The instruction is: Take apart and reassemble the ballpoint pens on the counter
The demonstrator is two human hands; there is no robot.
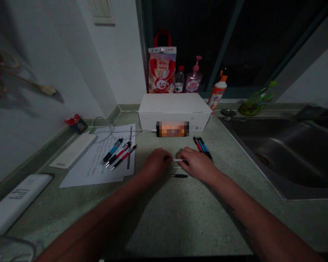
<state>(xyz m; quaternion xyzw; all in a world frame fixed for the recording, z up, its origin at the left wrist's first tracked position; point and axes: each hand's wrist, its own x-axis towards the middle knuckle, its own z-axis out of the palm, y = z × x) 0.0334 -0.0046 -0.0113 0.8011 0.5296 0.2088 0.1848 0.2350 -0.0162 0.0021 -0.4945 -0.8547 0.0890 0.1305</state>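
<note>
A single head-worn camera looked forward and steeply down from close above the counter (180, 218). It faced the window (235, 40) at the top, wall (43, 72) upper left, sink (284, 153) at right.

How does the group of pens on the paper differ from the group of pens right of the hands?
The pens on the paper are spread slightly apart on white sheets; the pens beside the right hand lie bunched together on the bare counter. The paper group points down-left, the other down-right. The left group lies clear of the left hand; the right group almost touches the right hand. Both mix red and blue barrels.
</note>
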